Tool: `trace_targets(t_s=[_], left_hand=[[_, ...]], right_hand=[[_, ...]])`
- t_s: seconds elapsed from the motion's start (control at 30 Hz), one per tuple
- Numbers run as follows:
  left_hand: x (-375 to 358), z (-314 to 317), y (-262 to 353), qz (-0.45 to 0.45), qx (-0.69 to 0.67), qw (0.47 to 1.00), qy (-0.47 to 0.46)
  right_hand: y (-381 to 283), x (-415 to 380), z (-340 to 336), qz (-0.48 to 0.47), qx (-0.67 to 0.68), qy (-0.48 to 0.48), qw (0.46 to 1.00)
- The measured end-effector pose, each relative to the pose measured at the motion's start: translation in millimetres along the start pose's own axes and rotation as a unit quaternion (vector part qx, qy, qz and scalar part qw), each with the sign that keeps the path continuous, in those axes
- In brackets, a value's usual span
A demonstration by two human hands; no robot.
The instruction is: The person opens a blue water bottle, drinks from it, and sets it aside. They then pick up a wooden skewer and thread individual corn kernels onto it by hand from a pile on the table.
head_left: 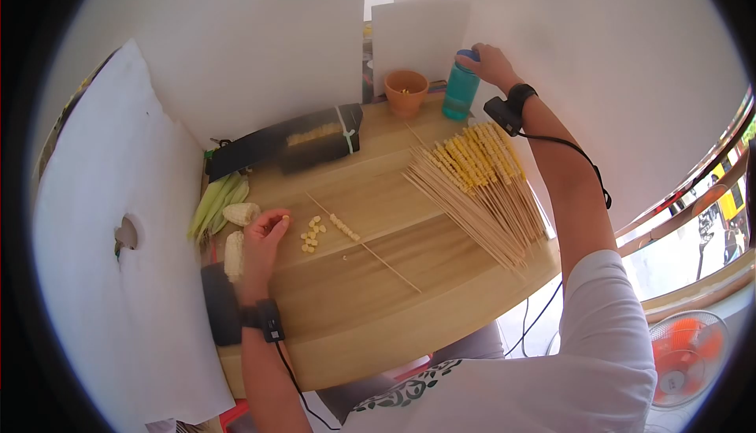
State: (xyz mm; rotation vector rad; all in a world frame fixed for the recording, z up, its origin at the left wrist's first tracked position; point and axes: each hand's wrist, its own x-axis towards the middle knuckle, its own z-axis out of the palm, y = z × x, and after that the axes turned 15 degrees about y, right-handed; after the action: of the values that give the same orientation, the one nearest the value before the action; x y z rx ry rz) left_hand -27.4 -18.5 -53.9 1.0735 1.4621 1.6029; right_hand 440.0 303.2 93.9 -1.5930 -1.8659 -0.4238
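Observation:
My right hand (493,66) is closed over the blue lid of a teal water bottle (460,92), which stands upright at the back of the table. At the left, my left hand (266,236) is closed in a pinch, with a small pale yellow corn kernel (286,218) at the fingertips. Beside it are two pieces of pale corn cob (241,213), one partly hidden by the hand. A loose pile of corn kernels (309,239) lies to its right. Further right lies a wooden skewer (386,262) with several kernels threaded along its middle.
A fan of bare skewers and kernel-threaded skewers (480,167) covers the table's right side. A terracotta pot (406,94) stands beside the bottle. A black case (276,140) and green corn husks (220,200) lie back left. White panels enclose the wooden table (331,315).

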Motion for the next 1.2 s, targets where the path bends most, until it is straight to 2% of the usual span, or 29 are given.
trace_targets(t_s=[0.07,0.2,0.27,0.37,0.4,0.47,0.5,0.57,0.7,0.77,0.83,0.9,0.93,0.97,1.0,1.03,1.07,1.1,1.13,1.17,1.2], left_hand=[[0.5,0.5,0.9,0.004,-0.005,1.0,0.001],[0.7,0.3,0.0,0.001,-0.013,1.0,-0.004],[0.9,0.0,-0.7,0.003,-0.014,1.0,-0.005],[0.9,0.3,-0.1,0.006,-0.016,1.0,-0.007],[0.8,0.2,-0.1,0.006,-0.014,1.0,-0.006],[1.5,-1.3,-1.5,0.005,-0.013,1.0,-0.004],[2.7,-1.8,-2.4,0.012,0.0,1.0,-0.002],[2.9,-2.1,-5.6,0.013,0.014,1.0,0.0],[0.2,-4.9,-2.8,-0.012,-0.004,1.0,-0.003],[0.3,-3.1,-1.2,-0.013,0.003,1.0,0.002],[-0.3,-2.2,-0.2,0.004,0.017,1.0,-0.001],[-0.4,-2.1,0.5,0.012,0.028,1.0,0.002],[-0.5,-2.6,0.4,0.022,0.037,0.999,0.001],[0.7,-3.5,-1.1,0.018,0.037,0.999,0.003],[3.3,-4.6,-4.2,0.026,0.047,0.999,0.003],[3.7,-5.0,-5.2,0.035,0.055,0.998,0.003],[3.1,-5.0,-5.4,0.039,0.05,0.998,0.001],[2.0,-3.1,-4.4,0.046,0.044,0.998,0.003],[0.8,-0.8,-3.0,0.053,0.037,0.998,0.005],[0.2,0.7,-0.5,0.06,0.031,0.998,0.0],[-1.2,0.4,1.7,0.053,0.032,0.998,-0.005]], right_hand=[[13.3,4.8,4.4,-0.039,0.066,-0.024,0.997],[12.3,-0.8,-2.4,-0.04,0.116,-0.028,0.992],[-7.0,-12.2,-8.2,0.019,0.005,0.025,1.0],[-15.7,-15.3,-2.9,0.05,-0.033,0.039,0.997],[-12.5,-15.6,0.6,0.05,-0.032,0.039,0.997],[-3.5,-14.4,6.4,-0.025,-0.027,0.129,0.991],[0.6,-10.0,5.7,-0.027,-0.027,0.127,0.991],[9.2,-7.0,6.7,-0.032,0.081,0.051,0.995],[-11.8,-16.7,3.5,0.004,0.016,0.066,0.998],[-18.6,-18.8,4.8,0.04,-0.033,0.102,0.993],[-20.1,-20.8,9.5,0.032,-0.046,0.131,0.99],[-20.8,-19.1,6.4,-0.029,-0.037,0.237,0.97],[-22.6,-19.2,3.7,-0.063,-0.008,0.289,0.955],[-24.5,-21.9,1.8,-0.064,-0.008,0.286,0.956],[-32.5,-26.9,-6.3,-0.046,0.09,0.284,0.953],[-45.6,-33.9,-20.2,-0.028,0.186,0.281,0.941],[-61.6,-47.2,-30.6,0.095,0.373,0.19,0.903],[-84.8,-70.3,-43.9,0.21,0.537,0.089,0.812],[-100.5,-94.1,-53.5,0.271,0.614,-0.002,0.741],[-114.6,-115.6,-60.0,0.324,0.679,-0.093,0.652],[-122.6,-135.2,-49.8,0.323,0.699,-0.169,0.616]])
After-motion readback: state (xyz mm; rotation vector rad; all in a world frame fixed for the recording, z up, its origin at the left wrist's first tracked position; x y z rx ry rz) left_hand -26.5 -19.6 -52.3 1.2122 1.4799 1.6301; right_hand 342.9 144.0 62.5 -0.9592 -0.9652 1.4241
